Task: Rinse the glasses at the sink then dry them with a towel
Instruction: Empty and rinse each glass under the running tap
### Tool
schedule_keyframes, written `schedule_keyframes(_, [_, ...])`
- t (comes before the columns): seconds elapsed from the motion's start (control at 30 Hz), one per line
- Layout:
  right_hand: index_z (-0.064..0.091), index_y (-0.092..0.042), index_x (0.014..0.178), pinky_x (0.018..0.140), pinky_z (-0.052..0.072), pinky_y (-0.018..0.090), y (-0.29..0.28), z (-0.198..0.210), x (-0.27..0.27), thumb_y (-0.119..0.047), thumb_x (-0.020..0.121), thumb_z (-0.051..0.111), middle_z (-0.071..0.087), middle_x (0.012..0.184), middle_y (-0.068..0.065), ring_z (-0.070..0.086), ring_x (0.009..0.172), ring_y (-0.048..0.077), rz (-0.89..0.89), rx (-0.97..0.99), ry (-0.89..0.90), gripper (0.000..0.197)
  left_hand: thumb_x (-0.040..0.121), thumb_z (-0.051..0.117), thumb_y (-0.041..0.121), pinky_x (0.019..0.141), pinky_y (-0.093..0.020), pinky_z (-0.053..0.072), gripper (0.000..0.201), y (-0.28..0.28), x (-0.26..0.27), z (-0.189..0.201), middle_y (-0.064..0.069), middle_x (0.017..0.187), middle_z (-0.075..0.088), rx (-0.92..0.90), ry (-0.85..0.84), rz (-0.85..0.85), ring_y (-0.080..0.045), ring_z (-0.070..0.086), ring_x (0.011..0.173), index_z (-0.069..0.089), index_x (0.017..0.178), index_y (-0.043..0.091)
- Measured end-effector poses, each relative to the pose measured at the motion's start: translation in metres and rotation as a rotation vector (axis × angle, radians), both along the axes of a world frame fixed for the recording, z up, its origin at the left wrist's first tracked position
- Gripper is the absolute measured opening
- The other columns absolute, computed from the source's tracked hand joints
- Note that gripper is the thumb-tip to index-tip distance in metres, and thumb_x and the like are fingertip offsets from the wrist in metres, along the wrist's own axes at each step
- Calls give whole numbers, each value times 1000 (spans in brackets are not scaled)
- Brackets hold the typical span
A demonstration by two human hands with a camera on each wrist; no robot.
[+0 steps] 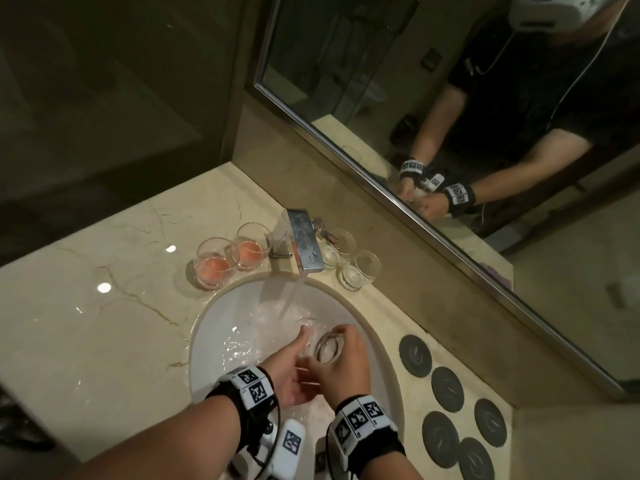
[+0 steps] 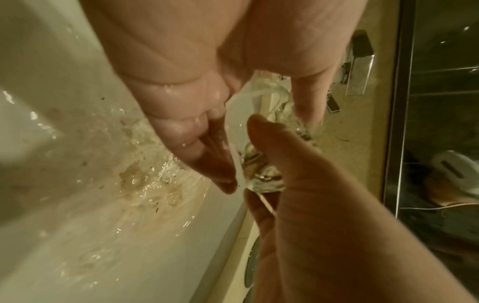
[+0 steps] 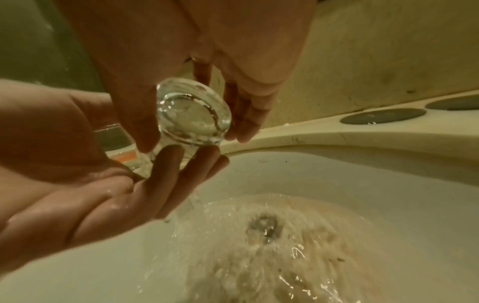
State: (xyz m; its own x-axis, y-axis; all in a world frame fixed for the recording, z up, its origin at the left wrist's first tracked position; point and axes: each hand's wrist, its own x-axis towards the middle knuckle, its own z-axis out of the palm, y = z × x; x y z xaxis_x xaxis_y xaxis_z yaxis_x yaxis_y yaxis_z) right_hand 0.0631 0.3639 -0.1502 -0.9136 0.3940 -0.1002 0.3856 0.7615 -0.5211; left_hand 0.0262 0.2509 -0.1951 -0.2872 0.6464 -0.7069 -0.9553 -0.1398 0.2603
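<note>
right hand (image 1: 341, 367): gripping glass tumbler (image 1: 328, 348)
left hand (image 1: 289, 370): fingers flat under tumbler
surface: wet white basin (image 1: 221, 327), running tap (image 1: 304, 244) ahead
edges: marble counter (image 1: 104, 323); mirror (image 1: 450, 133) beyond

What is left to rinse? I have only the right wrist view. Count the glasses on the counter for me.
Observer: Two glasses with pink liquid stand left of the faucet.
Operator: Report the other side.
Observer: Two clear empty glasses stand right of it.
Operator: Check the tap.
Observer: It is running; the stream falls into the sink by the held glass, which the right hand grips.
</note>
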Motion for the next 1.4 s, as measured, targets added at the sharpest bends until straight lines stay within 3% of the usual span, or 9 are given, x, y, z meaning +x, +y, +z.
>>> schedule_keyframes(0.1, [42, -30, 93, 69, 46, 14, -6, -11, 12, -28, 61, 86, 53, 97, -9, 54, 82, 1, -85, -143, -4, 55, 76, 77, 45, 80, -37, 58, 62, 0, 1, 0, -17, 93, 68, -21, 58, 103, -27, 67, 82, 67, 113, -4])
schedule_keyframes(0.2, [38, -35, 93, 72, 50, 20, -8, -23, 25, -26, 61, 82, 57, 98, -7, 59, 87, 10, -118, -234, -40, 56, 55, 92, 41, 79, -42, 59, 79, 0, 5, -9, -17, 95, 69, -185, 223, 46, -27, 69, 80, 62, 113, -3])
schedule_keyframes(0.3, [34, -35, 117, 69, 45, 12, -4, -24, 31, -25, 61, 83, 57, 106, -7, 58, 92, 5, -104, -365, -133, 75, 58, 85, 49, 78, -36, 58, 67, -5, 10, -12, -5, 95, 67, -503, 613, -174, -18, 66, 82, 52, 105, 16])
schedule_keyframes(0.43, [16, -32, 140, 74, 48, 13, 6, -21, 35, -24, 61, 86, 46, 112, -10, 54, 99, 4, -16, -435, -214, 106, 51, 82, 50, 72, -28, 56, 63, -7, 9, -11, 4, 94, 66, -560, 935, -333, -12, 66, 83, 47, 98, 28])
schedule_keyframes(0.63, [31, -37, 130, 90, 54, 33, 31, -14, 29, -32, 58, 86, 51, 127, -8, 57, 110, 10, -18, -602, -180, 90, 59, 88, 40, 76, -18, 52, 72, -11, -8, 1, 14, 99, 61, -515, 1167, -414, -1, 61, 85, 43, 114, 32])
schedule_keyframes(0.77, [40, -34, 122, 83, 54, 24, 34, -3, 15, -37, 57, 86, 58, 112, -11, 60, 97, 4, -51, -413, -123, 80, 59, 84, 41, 86, -28, 54, 76, 1, -10, -3, 11, 111, 64, -467, 1213, -407, -4, 64, 94, 43, 122, 35])
schedule_keyframes(0.9, [43, -26, 121, 73, 47, 14, 49, 8, -3, -37, 60, 87, 58, 110, -11, 58, 94, 3, -138, -296, -44, 76, 70, 83, 40, 94, -23, 45, 81, 13, -9, 4, 17, 122, 51, -482, 1151, -322, -7, 55, 112, 38, 136, 34])
schedule_keyframes(1.17, [39, -16, 135, 99, 48, 43, 105, 10, -52, -27, 64, 87, 54, 131, 3, 54, 116, 23, -458, -210, 63, 86, 84, 69, 45, 72, -20, 44, 44, 4, -21, 2, 8, 109, 60, -558, 991, -441, -8, 60, 91, 45, 117, 29])
schedule_keyframes(1.4, [40, -20, 137, 98, 47, 43, 121, -7, -81, -27, 65, 87, 56, 130, 9, 56, 116, 28, -510, -196, -5, 86, 87, 65, 47, 75, -23, 45, 43, -13, -25, -1, 8, 103, 62, -610, 960, -465, -7, 61, 90, 48, 120, 26])
